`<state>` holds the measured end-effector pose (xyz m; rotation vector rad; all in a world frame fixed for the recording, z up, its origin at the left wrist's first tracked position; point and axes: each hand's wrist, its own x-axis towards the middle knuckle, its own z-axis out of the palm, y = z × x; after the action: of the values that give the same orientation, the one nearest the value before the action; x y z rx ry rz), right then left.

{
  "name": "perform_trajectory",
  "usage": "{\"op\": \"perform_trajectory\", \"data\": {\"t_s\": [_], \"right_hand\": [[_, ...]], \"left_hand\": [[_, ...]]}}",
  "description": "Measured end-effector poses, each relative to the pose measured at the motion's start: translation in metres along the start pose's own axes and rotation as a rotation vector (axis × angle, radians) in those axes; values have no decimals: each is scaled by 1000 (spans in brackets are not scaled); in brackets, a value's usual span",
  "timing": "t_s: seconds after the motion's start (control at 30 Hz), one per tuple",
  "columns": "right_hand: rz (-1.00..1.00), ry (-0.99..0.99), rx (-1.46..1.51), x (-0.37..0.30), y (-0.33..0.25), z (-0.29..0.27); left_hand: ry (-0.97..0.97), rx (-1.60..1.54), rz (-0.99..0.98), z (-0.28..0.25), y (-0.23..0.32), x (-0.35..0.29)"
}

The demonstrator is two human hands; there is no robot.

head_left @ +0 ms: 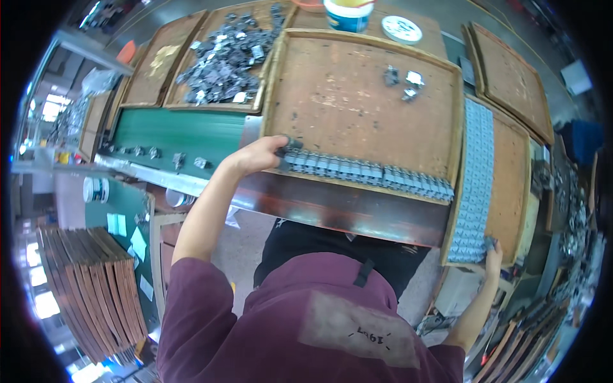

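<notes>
My left hand [262, 154] is at the left end of a row of small blue-grey block-like parts [357, 169], which lines the near edge of a wooden tray [364, 89]. Its thumb and fingers close on a dark grey part at that end. Off to the right, my right hand [493, 255] reaches over the near end of a second wooden tray [511, 185]. A small grey part [490, 243] shows at its pinched fingertips, beside close-set columns of light grey-blue parts [476, 172]. Three loose metal parts [408, 82] lie in the first tray's far right.
A tray heaped with metal parts [223, 60] sits far left, beyond a green belt [172, 131] carrying several loose pieces. A bucket [348, 16] and a white lid [401, 29] stand at the back. Stacked wooden trays [89, 287] rise at lower left.
</notes>
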<state>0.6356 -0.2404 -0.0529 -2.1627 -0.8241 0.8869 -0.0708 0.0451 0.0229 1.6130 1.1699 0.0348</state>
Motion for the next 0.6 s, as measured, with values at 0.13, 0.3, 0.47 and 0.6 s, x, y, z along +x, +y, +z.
{"op": "perform_trajectory", "data": {"t_s": [0.13, 0.3, 0.47, 0.6], "right_hand": [[55, 57, 72, -1, 18, -11], [19, 375, 377, -11, -7, -15], [-199, 175, 886, -24, -77, 23], [-285, -3, 939, -57, -147, 89]], "left_hand": [[400, 210, 230, -5, -1, -21], [1080, 601, -492, -42, -46, -71], [873, 392, -815, -53, -140, -96], [947, -149, -549, -40, -136, -87]]}}
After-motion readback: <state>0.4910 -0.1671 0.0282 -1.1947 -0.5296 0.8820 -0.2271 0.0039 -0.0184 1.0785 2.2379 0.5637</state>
